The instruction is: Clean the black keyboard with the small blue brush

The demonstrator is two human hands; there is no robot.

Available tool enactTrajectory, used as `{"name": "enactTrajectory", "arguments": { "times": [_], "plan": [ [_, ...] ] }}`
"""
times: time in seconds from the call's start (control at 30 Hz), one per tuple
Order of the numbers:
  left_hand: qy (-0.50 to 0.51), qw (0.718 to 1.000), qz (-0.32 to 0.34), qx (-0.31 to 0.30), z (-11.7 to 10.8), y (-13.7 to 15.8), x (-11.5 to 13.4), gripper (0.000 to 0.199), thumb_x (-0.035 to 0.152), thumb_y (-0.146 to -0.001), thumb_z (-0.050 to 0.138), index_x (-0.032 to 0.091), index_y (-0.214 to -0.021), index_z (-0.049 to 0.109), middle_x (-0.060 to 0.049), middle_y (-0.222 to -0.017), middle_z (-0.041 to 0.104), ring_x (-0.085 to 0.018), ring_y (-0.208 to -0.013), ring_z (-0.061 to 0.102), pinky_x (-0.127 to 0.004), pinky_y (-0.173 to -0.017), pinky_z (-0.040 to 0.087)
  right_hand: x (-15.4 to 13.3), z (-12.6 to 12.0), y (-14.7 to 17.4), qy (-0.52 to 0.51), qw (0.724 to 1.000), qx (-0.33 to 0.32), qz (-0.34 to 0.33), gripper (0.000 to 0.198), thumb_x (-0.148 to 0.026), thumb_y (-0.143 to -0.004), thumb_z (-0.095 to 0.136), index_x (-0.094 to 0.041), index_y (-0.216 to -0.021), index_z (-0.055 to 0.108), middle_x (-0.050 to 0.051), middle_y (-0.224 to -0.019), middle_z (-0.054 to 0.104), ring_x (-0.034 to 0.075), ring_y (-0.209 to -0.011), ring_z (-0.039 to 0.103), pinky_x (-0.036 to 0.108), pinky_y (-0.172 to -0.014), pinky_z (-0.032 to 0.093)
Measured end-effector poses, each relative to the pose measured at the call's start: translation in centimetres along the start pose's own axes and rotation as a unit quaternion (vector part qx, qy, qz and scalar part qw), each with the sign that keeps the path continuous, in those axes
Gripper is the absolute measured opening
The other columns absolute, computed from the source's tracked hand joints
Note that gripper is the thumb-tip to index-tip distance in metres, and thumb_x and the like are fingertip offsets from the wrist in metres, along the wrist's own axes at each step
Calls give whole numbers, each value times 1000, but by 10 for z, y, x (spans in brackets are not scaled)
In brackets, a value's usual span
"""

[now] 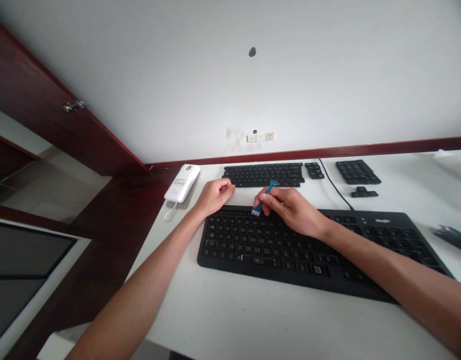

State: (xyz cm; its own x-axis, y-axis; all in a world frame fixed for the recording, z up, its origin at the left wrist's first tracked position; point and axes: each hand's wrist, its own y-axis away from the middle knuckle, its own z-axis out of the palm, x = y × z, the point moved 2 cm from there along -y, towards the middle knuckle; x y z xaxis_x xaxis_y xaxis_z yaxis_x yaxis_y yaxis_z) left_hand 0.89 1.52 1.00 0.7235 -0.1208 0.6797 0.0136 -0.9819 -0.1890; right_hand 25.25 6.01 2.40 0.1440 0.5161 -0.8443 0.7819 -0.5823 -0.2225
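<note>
Small blue plastic brush (264,198) sits pinched in our right hand (290,210), bristles down on the top key row of the big black keyboard (290,250). Left of this grip, our left hand (214,195) rests as an empty fist at the keyboard's far corner; a white power bank (182,183) lies beyond.

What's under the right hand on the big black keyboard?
Under the right hand, a small blue brush has its pale bristles on the top key rows of the large black keyboard. The keys beneath the palm and part of the brush handle are covered.
</note>
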Motion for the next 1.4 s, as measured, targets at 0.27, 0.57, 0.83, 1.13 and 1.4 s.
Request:
{"name": "enactTrajectory", "arguments": {
  "times": [0.27,0.57,0.83,1.13,1.4],
  "plan": [
    [4,1000,4,1,1,-1,-3,36,39,-97,52,19,-68,45,4,-63,41,-12,-61,37,-27,-60,27,1,2,0,0,1000,-30,-5,43,-48,-110,42,-20,-108,75,2,-79,67,17,-72,62,29,-69,44],
    [1,1000,0,1,1,0,-2,35,39,-97,52,19,-69,47,3,-64,42,-12,-62,37,-27,-60,27,4,-2,-3,-62,998,-6,19,51,-55,-108,41,-18,-98,74,2,-74,63,17,-71,59,29,-70,44],
    [5,1000,-2,0,1,-1,-2,37,41,-97,52,19,-68,46,4,-63,41,-12,-61,37,-27,-60,27,3,0,0,1,1000,-18,15,48,-53,-109,42,-20,-97,74,2,-72,64,17,-66,59,29,-65,43],
    [3,1000,-3,5,1,0,-2,36,39,-97,52,19,-68,45,3,-63,41,-12,-62,38,-27,-60,27,9,-3,-4,-86,995,31,33,50,-56,-107,43,-17,-95,73,1,-71,60,16,-68,56,30,-67,43],
    [0,1000,-5,2,1,-1,-2,36,40,-97,52,19,-68,45,3,-62,40,-12,-61,37,-28,-60,27,6,-2,-3,-50,999,-1,21,52,-57,-108,42,-18,-95,73,2,-71,63,17,-67,59,30,-67,44]
  ]
}}
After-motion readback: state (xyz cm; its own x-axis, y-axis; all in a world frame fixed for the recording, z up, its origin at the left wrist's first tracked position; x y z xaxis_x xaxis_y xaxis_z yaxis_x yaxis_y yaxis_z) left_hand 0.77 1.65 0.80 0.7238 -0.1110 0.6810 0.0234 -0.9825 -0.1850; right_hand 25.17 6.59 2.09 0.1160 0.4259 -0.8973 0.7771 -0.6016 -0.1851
